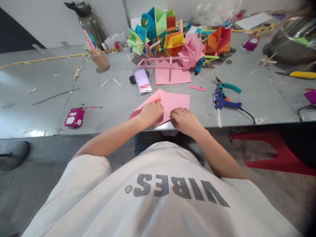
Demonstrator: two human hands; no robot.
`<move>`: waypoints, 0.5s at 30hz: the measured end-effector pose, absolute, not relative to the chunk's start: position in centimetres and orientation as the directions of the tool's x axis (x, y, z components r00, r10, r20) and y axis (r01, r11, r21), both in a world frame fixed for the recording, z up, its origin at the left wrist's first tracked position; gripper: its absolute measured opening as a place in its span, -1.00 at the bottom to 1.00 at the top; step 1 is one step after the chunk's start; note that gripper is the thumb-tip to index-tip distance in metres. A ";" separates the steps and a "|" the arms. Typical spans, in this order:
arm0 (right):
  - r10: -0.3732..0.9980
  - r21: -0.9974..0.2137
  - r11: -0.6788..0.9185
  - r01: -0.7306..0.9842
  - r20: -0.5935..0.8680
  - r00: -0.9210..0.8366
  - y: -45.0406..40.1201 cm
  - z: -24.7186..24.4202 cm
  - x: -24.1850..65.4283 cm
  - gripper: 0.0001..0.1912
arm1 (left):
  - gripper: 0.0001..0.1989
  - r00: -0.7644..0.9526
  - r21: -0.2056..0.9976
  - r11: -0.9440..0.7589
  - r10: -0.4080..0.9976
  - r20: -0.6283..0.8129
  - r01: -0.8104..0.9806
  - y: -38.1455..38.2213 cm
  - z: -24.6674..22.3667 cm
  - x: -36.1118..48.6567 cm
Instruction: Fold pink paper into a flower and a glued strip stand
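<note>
A sheet of pink paper (174, 100) lies at the table's front edge, its left part folded up and over. My left hand (152, 112) is closed on the folded part, knuckles up, with the fingertips mostly hidden. On the lower right edge of the paper, my right hand (185, 121) has its fingers curled and pressed together; the thumb is out of sight. Just beyond lies more pink paper (172, 77), partly under a pink stick frame (163, 62). A phone (143, 80) rests to the left of that paper.
Colourful folded-paper shapes (158, 24) crowd the back. On the right are a blue glue gun (225, 102), teal-handled pliers (232, 87) and a yellow-handled cutter (302, 75). A pink cutter (197, 88), a stick holder (99, 59) and a purple packet (74, 118) also lie about.
</note>
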State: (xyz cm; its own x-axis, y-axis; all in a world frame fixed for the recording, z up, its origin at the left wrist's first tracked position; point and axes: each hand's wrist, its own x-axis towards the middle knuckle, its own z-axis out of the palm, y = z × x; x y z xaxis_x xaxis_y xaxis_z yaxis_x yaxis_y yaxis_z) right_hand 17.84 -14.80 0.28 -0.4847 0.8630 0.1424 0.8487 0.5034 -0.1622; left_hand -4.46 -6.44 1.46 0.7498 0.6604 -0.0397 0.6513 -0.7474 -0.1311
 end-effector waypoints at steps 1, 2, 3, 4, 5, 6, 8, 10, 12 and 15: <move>0.848 -0.161 0.528 0.834 0.139 -0.511 -14.8 0.3 17.4 -0.68 | -0.51 0.774 -0.097 -0.771 0.634 -0.015 0.630 -6.3 1.2 -4.3; 0.834 -0.157 0.551 0.819 0.137 -0.535 -14.9 0.3 17.0 -0.67 | -0.50 0.801 -0.048 -0.799 0.599 0.010 0.599 -6.0 0.9 -4.3; 0.823 -0.151 0.567 0.810 0.136 -0.551 -15.0 0.4 16.7 -0.65 | -0.48 0.825 0.011 -0.825 0.564 0.028 0.564 -5.7 0.7 -4.2; 0.818 -0.144 0.574 0.806 0.135 -0.559 -15.1 0.5 16.4 -0.65 | -0.45 0.844 0.073 -0.844 0.535 0.035 0.532 -5.4 0.4 -4.3; 0.819 -0.138 0.573 0.808 0.133 -0.559 -15.3 0.5 16.2 -0.64 | -0.44 0.853 0.126 -0.848 0.521 0.026 0.514 -5.0 0.2 -4.3; 0.823 -0.133 0.567 0.813 0.130 -0.553 -15.6 0.6 16.1 -0.64 | -0.42 0.855 0.164 -0.843 0.519 0.005 0.511 -4.7 0.0 -4.4; 0.834 -0.131 0.551 0.824 0.121 -0.538 -16.1 0.7 16.2 -0.65 | -0.40 0.840 0.208 -0.819 0.541 -0.027 0.535 -4.4 -0.1 -4.7; 0.845 -0.139 0.534 0.834 0.126 -0.520 -16.7 0.7 16.6 -0.67 | -0.35 0.833 0.226 -0.807 0.551 -0.044 0.546 -4.5 0.0 -4.9; 0.848 -0.159 0.527 0.835 0.151 -0.507 -17.1 0.4 17.2 -0.73 | -0.32 0.821 0.225 -0.794 0.568 -0.056 0.565 -4.7 0.2 -4.8; 0.848 -0.208 0.526 0.824 0.201 -0.491 -17.7 -0.3 18.2 -0.76 | -0.32 0.762 0.205 -0.738 0.644 -0.071 0.643 -4.5 0.5 -4.2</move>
State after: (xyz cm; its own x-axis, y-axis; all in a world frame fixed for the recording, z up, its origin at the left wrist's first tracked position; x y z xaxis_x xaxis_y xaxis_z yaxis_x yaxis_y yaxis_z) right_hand 18.16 -17.66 -0.31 -0.4907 0.8478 0.2010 0.8243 0.5265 -0.2081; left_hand -4.24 -4.55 0.47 0.7616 0.6441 -0.0713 0.6431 -0.7377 0.2055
